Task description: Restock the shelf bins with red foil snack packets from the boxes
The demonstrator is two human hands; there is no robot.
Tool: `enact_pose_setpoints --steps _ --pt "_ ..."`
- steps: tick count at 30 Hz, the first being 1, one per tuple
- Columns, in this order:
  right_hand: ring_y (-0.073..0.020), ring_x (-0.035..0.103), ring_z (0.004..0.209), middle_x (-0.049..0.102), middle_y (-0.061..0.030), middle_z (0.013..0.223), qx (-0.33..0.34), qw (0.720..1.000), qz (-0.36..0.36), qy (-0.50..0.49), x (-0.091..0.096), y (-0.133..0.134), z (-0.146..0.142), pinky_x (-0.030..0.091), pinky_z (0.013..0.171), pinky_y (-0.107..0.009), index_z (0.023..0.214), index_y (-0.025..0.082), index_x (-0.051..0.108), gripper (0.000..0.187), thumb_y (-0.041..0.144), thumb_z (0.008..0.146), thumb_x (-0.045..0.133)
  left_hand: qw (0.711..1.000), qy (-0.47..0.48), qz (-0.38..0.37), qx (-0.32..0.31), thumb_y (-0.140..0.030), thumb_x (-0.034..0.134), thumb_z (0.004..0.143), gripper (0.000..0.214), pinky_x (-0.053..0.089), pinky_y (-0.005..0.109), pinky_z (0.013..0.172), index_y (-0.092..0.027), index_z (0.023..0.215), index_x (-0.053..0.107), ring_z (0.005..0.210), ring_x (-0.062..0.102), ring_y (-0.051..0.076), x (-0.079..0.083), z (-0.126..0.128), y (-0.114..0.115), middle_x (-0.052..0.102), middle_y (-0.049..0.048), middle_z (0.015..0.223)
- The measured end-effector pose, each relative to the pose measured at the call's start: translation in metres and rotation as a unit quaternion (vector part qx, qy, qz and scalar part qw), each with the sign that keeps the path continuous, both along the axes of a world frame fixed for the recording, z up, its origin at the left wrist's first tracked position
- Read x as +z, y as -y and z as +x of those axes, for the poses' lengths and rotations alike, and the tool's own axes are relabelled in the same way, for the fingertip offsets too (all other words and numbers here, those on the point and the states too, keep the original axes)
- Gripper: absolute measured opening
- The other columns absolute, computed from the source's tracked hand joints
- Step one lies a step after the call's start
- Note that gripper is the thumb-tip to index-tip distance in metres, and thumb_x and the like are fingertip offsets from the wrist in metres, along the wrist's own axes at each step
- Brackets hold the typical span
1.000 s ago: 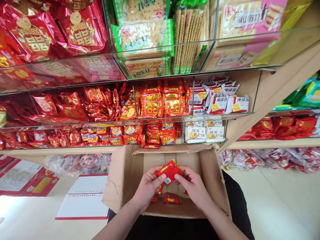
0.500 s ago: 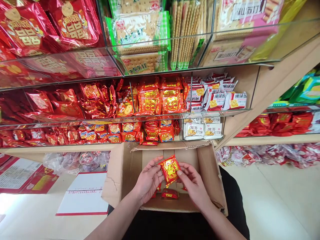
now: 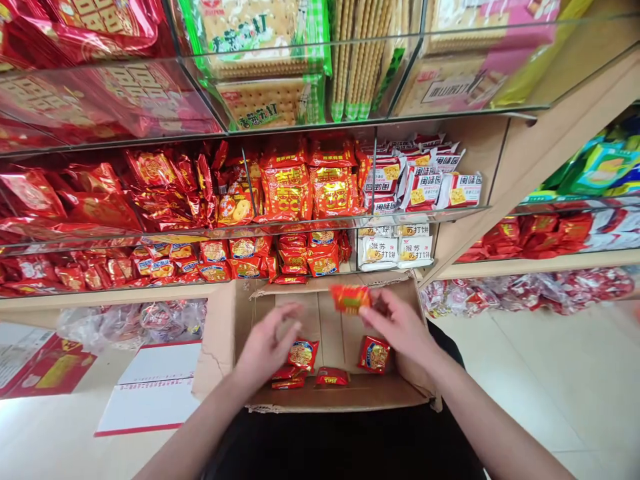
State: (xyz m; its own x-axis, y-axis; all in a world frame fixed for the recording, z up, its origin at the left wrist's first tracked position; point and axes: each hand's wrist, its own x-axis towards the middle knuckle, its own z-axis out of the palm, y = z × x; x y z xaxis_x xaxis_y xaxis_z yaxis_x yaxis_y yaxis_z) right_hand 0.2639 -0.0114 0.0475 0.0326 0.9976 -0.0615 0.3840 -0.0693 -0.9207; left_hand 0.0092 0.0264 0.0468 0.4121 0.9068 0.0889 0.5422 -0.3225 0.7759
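A small red-and-gold snack packet (image 3: 349,299), blurred by motion, is pinched between the thumb and fingers of my right hand (image 3: 397,325), over the far part of an open cardboard box (image 3: 320,403). To the left, my left hand (image 3: 267,343) hovers inside the box with thumb and fingers apart, slightly blurred and holding nothing. Just below its fingers lies a red packet (image 3: 303,355) with a blue-and-yellow label, on top of others. One red packet (image 3: 332,376) lies near the box's front wall, and another packet (image 3: 375,354) sits under my right hand.
Behind the box, a low shelf holds small red packets (image 3: 323,259) and white cracker packets (image 3: 395,251). Glass-fronted compartments above hold red packs (image 3: 285,187) and green-edged crackers (image 3: 270,100). A white carton flap (image 3: 145,387) lies on the floor at left, near bagged goods (image 3: 150,323).
My left hand has let go of the packet and drawn away left. My right hand has moved the packet up and slightly right, turning it. The camera view has shifted a little.
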Motion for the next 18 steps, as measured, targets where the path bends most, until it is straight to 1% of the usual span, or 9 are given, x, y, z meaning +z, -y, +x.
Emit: enact_pose_setpoints --steps 1,2,4,6,7,9,11,14,18 --pt "-0.0165 0.058 0.07 0.063 -0.004 0.086 -0.058 0.998 0.027 0.027 0.001 -0.01 0.006 0.044 0.062 -0.028 0.098 0.019 0.052 0.029 0.041 0.079 0.048 0.993 -0.056 0.096 0.046 -0.026 0.046 0.081 0.03 0.041 0.035 0.092 -0.022 0.111 0.047 0.104 0.052 0.016 -0.002 -0.012 -0.011 0.057 0.005 0.111" --pt "-0.0176 0.058 0.072 0.063 -0.0046 0.086 -0.111 0.99 0.055 0.074 0.002 -0.021 0.01 0.044 0.063 -0.029 0.095 0.019 0.051 0.028 0.041 0.078 0.049 0.974 -0.111 0.176 0.085 -0.026 0.047 0.08 0.03 0.04 0.038 0.094 -0.021 0.11 0.048 0.107 0.05 0.018 -0.006 -0.024 -0.021 0.056 0.0057 0.112" --pt "-0.0199 0.058 0.074 0.063 -0.0058 0.084 -0.177 0.961 0.086 0.192 0.002 -0.045 0.012 0.042 0.065 -0.03 0.089 0.018 0.052 0.024 0.039 0.077 0.051 0.955 -0.144 0.218 0.142 -0.026 0.049 0.079 0.033 0.035 0.045 0.096 -0.016 0.11 0.049 0.112 0.044 0.024 -0.016 -0.045 -0.04 0.052 0.0112 0.115" --pt "-0.0211 0.058 0.072 0.064 -0.0068 0.079 -0.197 0.937 0.064 0.282 0.0 -0.071 0.005 0.041 0.064 -0.03 0.09 0.017 0.052 0.021 0.033 0.078 0.05 0.944 -0.164 0.222 0.18 -0.027 0.05 0.077 0.032 0.033 0.051 0.095 -0.013 0.106 0.052 0.113 0.042 0.03 -0.027 -0.058 -0.051 0.048 0.0162 0.117" --pt "-0.0214 0.059 0.071 0.064 -0.0074 0.078 -0.197 0.931 0.04 0.305 0.0 -0.084 -0.001 0.041 0.063 -0.03 0.091 0.016 0.052 0.019 0.03 0.078 0.049 0.938 -0.187 0.224 0.188 -0.027 0.05 0.076 0.031 0.033 0.052 0.094 -0.013 0.103 0.054 0.114 0.04 0.031 -0.032 -0.061 -0.053 0.045 0.0176 0.12" --pt "-0.0217 0.06 0.073 0.064 -0.0092 0.079 -0.197 0.924 -0.007 0.326 -0.002 -0.107 -0.014 0.041 0.063 -0.029 0.092 0.014 0.053 0.017 0.024 0.078 0.048 0.921 -0.251 0.232 0.187 -0.025 0.051 0.075 0.027 0.033 0.05 0.095 -0.013 0.097 0.059 0.118 0.036 0.033 -0.038 -0.062 -0.051 0.038 0.0175 0.126" --pt "-0.0226 0.061 0.077 0.065 -0.0115 0.081 -0.211 0.919 -0.037 0.331 -0.005 -0.127 -0.025 0.041 0.064 -0.028 0.091 0.012 0.053 0.017 0.019 0.076 0.049 0.902 -0.307 0.239 0.185 -0.023 0.051 0.074 0.026 0.034 0.048 0.096 -0.014 0.096 0.061 0.121 0.03 0.033 -0.04 -0.06 -0.047 0.034 0.0164 0.131" --pt "-0.024 0.062 0.078 0.065 -0.0157 0.082 -0.239 0.914 -0.068 0.322 -0.008 -0.145 -0.031 0.043 0.063 -0.029 0.093 0.008 0.053 0.021 0.022 0.077 0.048 0.891 -0.329 0.249 0.19 -0.022 0.05 0.073 0.025 0.035 0.046 0.096 -0.013 0.094 0.062 0.121 0.03 0.033 -0.04 -0.06 -0.043 0.034 0.0157 0.131" --pt "-0.0251 0.061 0.083 0.064 -0.0191 0.089 -0.247 0.911 -0.096 0.316 -0.014 -0.155 -0.031 0.044 0.066 -0.029 0.097 0.006 0.052 0.028 0.026 0.079 0.05 0.887 -0.324 0.264 0.196 -0.022 0.049 0.074 0.022 0.035 0.044 0.096 -0.014 0.089 0.064 0.12 0.033 0.032 -0.044 -0.065 -0.045 0.035 0.0147 0.13"
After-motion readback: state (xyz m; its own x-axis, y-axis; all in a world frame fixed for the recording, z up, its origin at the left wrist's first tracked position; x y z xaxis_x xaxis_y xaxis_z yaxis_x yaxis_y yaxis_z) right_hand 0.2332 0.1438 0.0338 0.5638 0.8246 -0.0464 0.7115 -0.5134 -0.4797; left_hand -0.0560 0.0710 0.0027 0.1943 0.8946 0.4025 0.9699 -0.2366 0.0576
